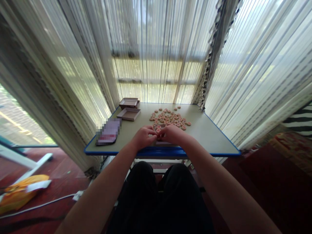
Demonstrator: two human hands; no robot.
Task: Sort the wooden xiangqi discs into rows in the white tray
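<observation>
A small shallow box lies at the table's near edge, with round Chinese chess pieces with red markings laid flat at its left end. My left hand is closed at the box's left side, fingers curled against its edge. Reaching over the box from the right, my right hand has its fingertips pinched together just below the visible pieces, seemingly around one piece that is mostly hidden. The fingertips of both hands nearly meet. Many loose Chinese chess pieces are scattered just beyond the box.
An open shallow tray sits at the back left, in front of stacked box parts. A phone with a blurred screen lies at the left edge. The table has a blue rim. Sheer curtains hang behind it.
</observation>
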